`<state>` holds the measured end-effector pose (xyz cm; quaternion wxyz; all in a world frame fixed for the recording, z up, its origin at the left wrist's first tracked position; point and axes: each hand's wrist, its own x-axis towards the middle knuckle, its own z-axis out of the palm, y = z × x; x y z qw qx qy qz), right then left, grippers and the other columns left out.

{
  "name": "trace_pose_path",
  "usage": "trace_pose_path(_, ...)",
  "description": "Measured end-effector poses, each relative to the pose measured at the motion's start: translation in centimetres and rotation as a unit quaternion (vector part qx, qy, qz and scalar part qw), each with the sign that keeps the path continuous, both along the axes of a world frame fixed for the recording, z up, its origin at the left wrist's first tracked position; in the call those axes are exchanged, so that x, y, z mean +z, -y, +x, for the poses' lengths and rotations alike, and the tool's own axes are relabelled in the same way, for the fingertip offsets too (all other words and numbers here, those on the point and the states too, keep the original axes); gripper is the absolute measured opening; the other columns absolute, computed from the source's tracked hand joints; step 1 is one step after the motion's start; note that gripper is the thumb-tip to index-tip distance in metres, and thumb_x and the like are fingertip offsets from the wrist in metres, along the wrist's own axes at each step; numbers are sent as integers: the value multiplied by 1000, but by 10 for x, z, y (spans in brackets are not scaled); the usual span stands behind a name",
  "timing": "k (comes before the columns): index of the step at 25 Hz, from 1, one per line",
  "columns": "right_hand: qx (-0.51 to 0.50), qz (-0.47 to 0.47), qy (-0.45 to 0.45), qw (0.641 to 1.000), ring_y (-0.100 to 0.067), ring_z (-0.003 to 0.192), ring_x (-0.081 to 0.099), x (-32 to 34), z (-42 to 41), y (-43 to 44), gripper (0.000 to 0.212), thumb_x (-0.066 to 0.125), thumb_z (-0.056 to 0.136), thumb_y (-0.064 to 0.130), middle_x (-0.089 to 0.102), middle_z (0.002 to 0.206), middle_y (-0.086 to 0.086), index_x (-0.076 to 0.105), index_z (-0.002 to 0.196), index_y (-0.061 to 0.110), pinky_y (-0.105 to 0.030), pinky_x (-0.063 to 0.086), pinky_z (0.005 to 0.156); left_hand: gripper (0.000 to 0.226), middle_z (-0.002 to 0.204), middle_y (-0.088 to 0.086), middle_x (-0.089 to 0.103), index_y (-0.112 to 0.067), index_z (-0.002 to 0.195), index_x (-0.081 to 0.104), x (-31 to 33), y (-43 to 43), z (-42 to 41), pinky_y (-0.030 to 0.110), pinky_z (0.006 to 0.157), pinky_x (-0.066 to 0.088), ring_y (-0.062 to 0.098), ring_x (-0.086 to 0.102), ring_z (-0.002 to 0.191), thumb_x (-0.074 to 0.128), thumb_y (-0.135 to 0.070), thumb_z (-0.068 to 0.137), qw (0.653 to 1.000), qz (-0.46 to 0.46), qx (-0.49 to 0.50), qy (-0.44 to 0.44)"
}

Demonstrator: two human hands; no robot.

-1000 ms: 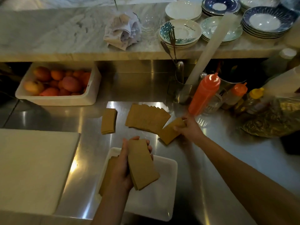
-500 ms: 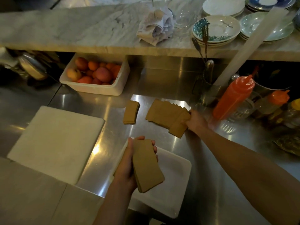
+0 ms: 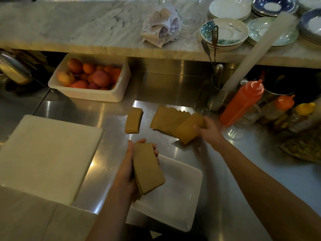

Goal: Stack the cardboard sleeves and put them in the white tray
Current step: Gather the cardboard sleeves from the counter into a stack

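My left hand [image 3: 127,173] holds a stack of brown cardboard sleeves [image 3: 147,168] above the near-left part of the white tray [image 3: 180,202]. My right hand [image 3: 209,129] grips a small bunch of sleeves [image 3: 188,130] lifted off the right end of a fanned pile of sleeves [image 3: 166,119] on the steel counter. A separate small stack of sleeves [image 3: 133,120] lies to the left of the fan. Whether sleeves lie in the tray under my left hand is hidden.
A white cutting board [image 3: 46,157] lies at left. A white tub of fruit [image 3: 90,79] sits at the back. An orange squeeze bottle [image 3: 243,103], other bottles and a utensil holder [image 3: 217,100] crowd the right. Plates [image 3: 224,32] and a cloth [image 3: 161,26] rest on the marble shelf.
My right hand has closed on a bunch of sleeves at the fan's right end and lifted them slightly. The view has shifted left. My left hand keeps its stack over the tray.
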<state>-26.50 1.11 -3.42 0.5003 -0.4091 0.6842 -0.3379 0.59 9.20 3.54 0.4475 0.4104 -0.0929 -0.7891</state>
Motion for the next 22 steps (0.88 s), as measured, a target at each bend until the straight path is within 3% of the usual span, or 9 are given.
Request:
trace_pose_path(4, 37, -17, -22, 999, -26, 111, 55, 43, 10, -18, 37, 64, 91, 20, 54, 120, -6, 47, 124, 16, -44, 50, 93, 79, 103, 16, 72, -20, 114, 60, -6, 22, 16, 43, 74, 59, 26, 71, 86, 93, -53, 50, 998, -24, -63, -18)
trace_pose_path(7, 62, -22, -56, 996, -24, 103, 59, 83, 31, -35, 27, 63, 91, 21, 57, 108, -2, 48, 113, 20, -35, 52, 84, 89, 104, 15, 71, -21, 114, 59, -6, 40, 32, 41, 75, 59, 26, 71, 86, 97, -51, 39, 993, -26, -108, -34)
trace_pose_path(9, 83, -18, -77, 993, -21, 103, 60, 110, 45, -43, 27, 64, 91, 24, 57, 109, 0, 48, 113, 24, -38, 52, 87, 94, 109, 14, 69, -22, 120, 56, -5, 50, 40, 41, 77, 58, 26, 69, 90, 96, -54, 41, 990, -25, -133, -30)
trace_pose_path(13, 129, -36, -96, 986, -15, 101, 60, 155, 80, -54, 28, 62, 91, 22, 58, 111, 1, 49, 115, 27, -38, 53, 89, 80, 111, 14, 71, -24, 120, 62, -7, 60, 58, 42, 77, 60, 26, 70, 92, 90, -58, 53, 986, -53, -154, -23)
trace_pose_path(17, 202, -39, -115, 972, -19, 102, 60, 180, 113, -56, 34, 65, 89, 23, 54, 114, -1, 48, 118, 27, -42, 56, 87, 56, 112, 15, 72, -28, 120, 62, 5, 61, 63, 45, 65, 61, 30, 75, 88, 63, -60, 75, 981, -67, -184, 2)
trace_pose_path(20, 247, -56, -154, 955, -19, 100, 59, 186, 135, -52, 35, 67, 87, 27, 52, 114, 0, 48, 116, 28, -44, 57, 83, 79, 111, 12, 75, -34, 116, 66, 13, 64, 64, 48, 61, 60, 35, 74, 93, 85, -67, 46, 974, -87, -210, -1)
trace_pose_path(22, 266, -79, -200, 940, -16, 97, 59, 189, 151, -48, 32, 67, 87, 26, 53, 111, 2, 48, 114, 28, -42, 56, 82, 85, 110, 10, 76, -36, 113, 69, 12, 67, 66, 48, 61, 60, 35, 74, 93, 89, -67, 36, 972, -102, -213, -7)
